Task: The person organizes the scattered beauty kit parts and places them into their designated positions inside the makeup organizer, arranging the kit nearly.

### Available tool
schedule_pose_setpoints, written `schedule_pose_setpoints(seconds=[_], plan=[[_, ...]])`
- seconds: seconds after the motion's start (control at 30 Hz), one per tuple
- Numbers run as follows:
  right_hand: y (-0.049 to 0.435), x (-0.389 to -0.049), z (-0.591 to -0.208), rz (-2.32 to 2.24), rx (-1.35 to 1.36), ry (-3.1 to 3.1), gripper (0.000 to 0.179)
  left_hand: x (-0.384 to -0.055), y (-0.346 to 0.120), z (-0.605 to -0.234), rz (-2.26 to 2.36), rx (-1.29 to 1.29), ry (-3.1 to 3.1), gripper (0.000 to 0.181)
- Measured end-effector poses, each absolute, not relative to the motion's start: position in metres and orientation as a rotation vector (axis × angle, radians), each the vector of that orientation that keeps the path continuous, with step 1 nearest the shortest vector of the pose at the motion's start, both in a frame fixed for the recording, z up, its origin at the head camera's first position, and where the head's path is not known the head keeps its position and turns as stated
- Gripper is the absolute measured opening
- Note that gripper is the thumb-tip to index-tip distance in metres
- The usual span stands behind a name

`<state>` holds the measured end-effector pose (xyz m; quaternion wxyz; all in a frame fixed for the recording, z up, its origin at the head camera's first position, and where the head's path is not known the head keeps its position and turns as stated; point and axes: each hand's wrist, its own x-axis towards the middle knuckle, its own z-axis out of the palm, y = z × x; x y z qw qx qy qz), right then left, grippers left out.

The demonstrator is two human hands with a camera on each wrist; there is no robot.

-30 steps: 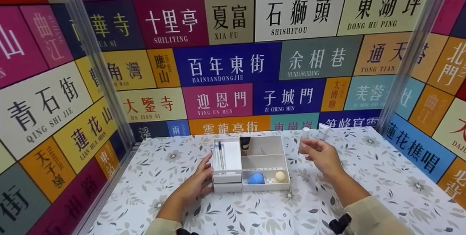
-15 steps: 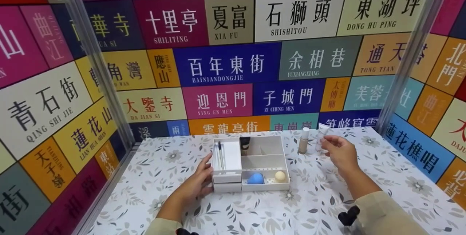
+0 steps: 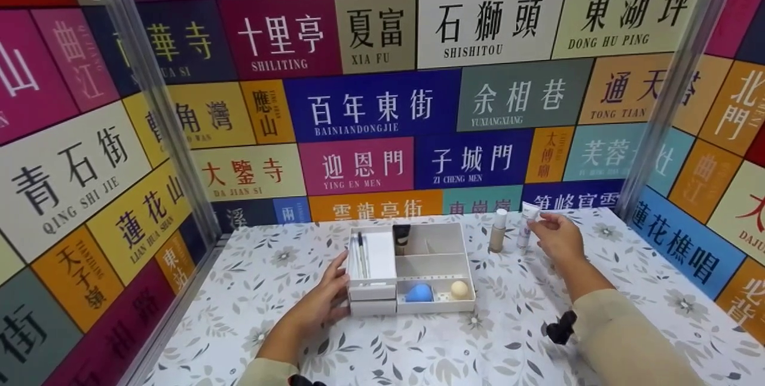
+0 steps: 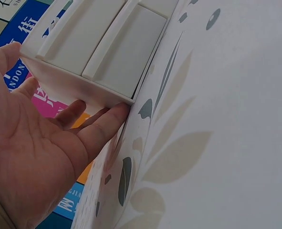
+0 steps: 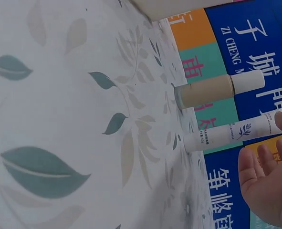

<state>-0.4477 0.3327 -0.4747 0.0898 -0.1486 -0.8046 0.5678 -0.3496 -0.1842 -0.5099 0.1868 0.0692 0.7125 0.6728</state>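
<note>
In the head view, my left hand (image 3: pixel 320 296) rests against the left side of a white desktop organizer (image 3: pixel 433 263). The left wrist view shows its fingers spread along the organizer's side wall, beside two drawer fronts (image 4: pixel 126 52). At the right, my right hand (image 3: pixel 559 239) is beside an upright white squeeze tube (image 3: pixel 524 233). In the right wrist view, the thumb overlaps the tube's upper end, while the other fingers are loosely bent and apart from it. A beige foundation bottle (image 3: pixel 497 233) with a white cap stands upright just left of the tube.
Inside the organizer are slim brush-like sticks (image 3: pixel 361 254), a black-capped item (image 3: pixel 402 235), a blue makeup sponge (image 3: pixel 419 293) and a round cream-coloured sponge (image 3: pixel 459 290). A leaf-patterned cloth (image 3: pixel 418 356) covers the table. Behind it rises a colourful sign-covered wall (image 3: pixel 370 105).
My right hand has left the foundation bottle, moved right to the tube, then shifted slightly up and right beside it. The bottle now stands free. My left hand stays on the organizer.
</note>
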Motion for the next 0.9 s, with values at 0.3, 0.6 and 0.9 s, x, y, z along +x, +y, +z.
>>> schedule_pose_setpoints(seconds=[0.3,0.6,0.9], plan=[[0.332,-0.454,-0.472,1.684,-0.324,-2.481,0.068,-0.351,-0.183,-0.511,1.874,0.197,2.034,0.063],[0.33,-0.449,-0.472,1.68,-0.282,-2.487,0.063,-0.35,-0.184,-0.513,1.869,0.25,2.052,0.066],[0.317,-0.438,-0.461,1.709,-0.271,-2.436,0.066,-0.349,-0.185,-0.51,1.88,0.245,2.037,0.065]])
